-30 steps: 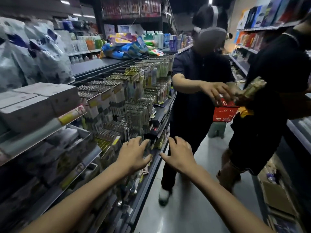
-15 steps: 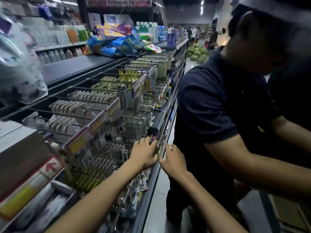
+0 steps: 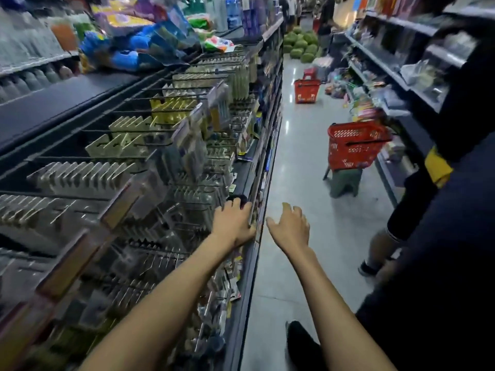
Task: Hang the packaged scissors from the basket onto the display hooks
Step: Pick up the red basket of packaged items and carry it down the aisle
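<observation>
Two hands shown: right hand spread, empty. My left hand rests on the shelf edge; blur hides its grip.

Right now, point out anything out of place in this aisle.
A red basket sits on a small green stool in the aisle, not on the floor. On the top shelf, bright packs lie heaped loosely.

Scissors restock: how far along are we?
Done: display hooks already carry rows of packs, type unclear. In hand: nothing; left hand rests on the shelf edge, right hand open and empty. Left: fetch scissors from the nearer red basket across the aisle.
</observation>
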### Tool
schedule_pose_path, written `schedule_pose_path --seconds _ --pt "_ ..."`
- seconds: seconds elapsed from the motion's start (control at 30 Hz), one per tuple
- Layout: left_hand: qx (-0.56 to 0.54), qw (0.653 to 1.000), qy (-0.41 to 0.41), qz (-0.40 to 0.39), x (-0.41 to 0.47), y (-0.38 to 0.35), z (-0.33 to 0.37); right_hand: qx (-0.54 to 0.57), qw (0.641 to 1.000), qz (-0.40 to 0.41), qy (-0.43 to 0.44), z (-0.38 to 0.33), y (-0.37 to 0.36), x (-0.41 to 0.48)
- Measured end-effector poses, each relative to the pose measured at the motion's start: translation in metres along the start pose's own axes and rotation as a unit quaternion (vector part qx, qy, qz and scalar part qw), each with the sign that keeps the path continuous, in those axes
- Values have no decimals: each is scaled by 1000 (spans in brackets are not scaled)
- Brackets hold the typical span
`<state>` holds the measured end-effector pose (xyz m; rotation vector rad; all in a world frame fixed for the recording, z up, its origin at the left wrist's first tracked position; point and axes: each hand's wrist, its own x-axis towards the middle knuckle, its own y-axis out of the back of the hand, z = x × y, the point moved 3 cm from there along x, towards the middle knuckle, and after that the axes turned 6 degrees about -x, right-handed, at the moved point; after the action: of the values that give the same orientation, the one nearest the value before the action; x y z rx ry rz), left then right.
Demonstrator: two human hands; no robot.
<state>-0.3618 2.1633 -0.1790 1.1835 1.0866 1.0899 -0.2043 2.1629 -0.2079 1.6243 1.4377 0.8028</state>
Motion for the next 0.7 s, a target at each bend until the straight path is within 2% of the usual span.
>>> schedule_pose_path --seconds 0.2,0.7 --pt "-24 999 -3 -28 70 -23 10 -17 999 -14 -34 32 1 74" --pt "-25 997 -54 -56 247 -47 28 -108 992 -52 47 102 22 233"
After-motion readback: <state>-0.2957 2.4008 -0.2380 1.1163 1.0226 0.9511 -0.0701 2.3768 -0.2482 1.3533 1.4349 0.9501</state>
